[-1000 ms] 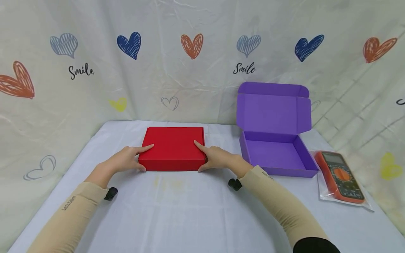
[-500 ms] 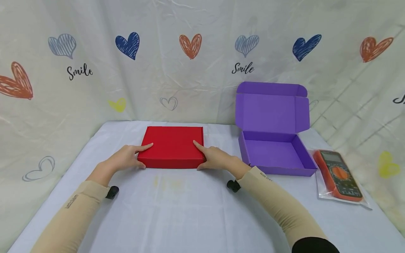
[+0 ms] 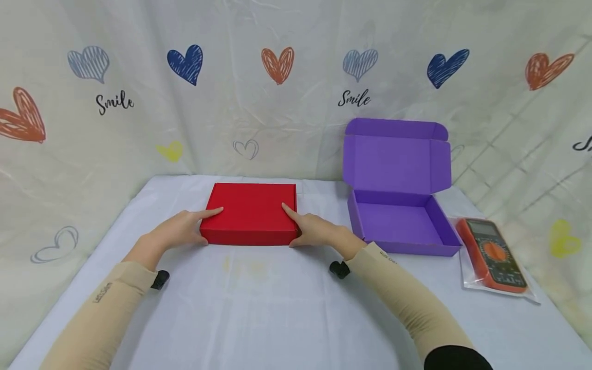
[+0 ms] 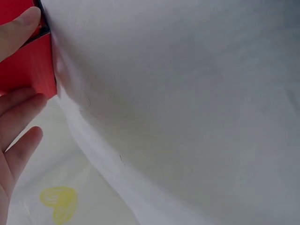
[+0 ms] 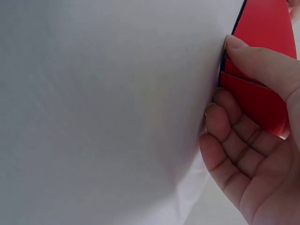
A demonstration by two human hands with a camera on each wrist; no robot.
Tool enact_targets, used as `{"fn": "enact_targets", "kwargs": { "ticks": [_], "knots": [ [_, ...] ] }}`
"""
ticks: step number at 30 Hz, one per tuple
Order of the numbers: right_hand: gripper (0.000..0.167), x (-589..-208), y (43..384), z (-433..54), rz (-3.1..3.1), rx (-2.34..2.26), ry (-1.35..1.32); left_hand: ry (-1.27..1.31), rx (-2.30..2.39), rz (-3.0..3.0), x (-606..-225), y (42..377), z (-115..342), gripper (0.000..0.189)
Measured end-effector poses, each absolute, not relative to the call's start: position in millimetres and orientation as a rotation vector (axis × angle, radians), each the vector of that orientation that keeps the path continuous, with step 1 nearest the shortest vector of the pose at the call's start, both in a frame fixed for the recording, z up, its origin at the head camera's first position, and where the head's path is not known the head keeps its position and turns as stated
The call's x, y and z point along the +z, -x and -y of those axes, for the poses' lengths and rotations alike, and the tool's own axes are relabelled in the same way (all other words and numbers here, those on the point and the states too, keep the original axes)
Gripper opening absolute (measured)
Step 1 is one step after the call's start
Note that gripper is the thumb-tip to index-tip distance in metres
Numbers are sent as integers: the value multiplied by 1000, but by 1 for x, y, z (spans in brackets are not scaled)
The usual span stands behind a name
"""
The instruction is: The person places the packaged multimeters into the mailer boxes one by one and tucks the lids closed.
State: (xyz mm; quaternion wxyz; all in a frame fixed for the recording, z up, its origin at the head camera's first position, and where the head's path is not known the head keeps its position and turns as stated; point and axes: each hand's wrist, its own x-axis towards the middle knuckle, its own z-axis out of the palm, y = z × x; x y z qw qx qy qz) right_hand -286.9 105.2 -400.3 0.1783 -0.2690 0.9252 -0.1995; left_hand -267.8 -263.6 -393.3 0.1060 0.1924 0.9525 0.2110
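A closed red cardboard box (image 3: 250, 210) lies flat on the white-covered table in the head view. My left hand (image 3: 178, 229) holds its left side, with the index finger stretched over the top and the thumb by the front corner. On the opposite side my right hand (image 3: 319, 231) grips the box the same way. The left wrist view has a thumb (image 4: 29, 18) against the red cardboard and fingers below it. In the right wrist view the fingers (image 5: 218, 122) curl beside the box's end, and the thumb lies across its red side.
An open purple box (image 3: 402, 221) stands to the right, lid raised, nothing inside. Beside it lies an orange multimeter (image 3: 495, 254) in a clear plastic bag. Behind the table (image 3: 277, 318) hangs a pale cloth (image 3: 305, 118) printed with hearts.
The red box has slid slightly away from me, with both hands staying on its sides. The head view has shifted a little. The purple box and multimeter have not moved.
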Motion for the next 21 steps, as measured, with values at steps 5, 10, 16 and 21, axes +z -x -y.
{"fn": "enact_targets", "kwargs": {
  "ticks": [5,10,16,21],
  "knots": [
    [107,-403,287,-106,-2620,-545,771,-598,586,-2836,-396,266,261,85],
    [105,-404,288,-107,-2643,-539,773,-634,518,-2883,-396,266,257,83],
    [104,-401,290,-109,-2640,-547,775,-655,490,-2924,-396,269,253,82],
    [102,-398,294,-113,-2652,-556,767,-668,507,-2927,-395,271,247,81]
  ]
}}
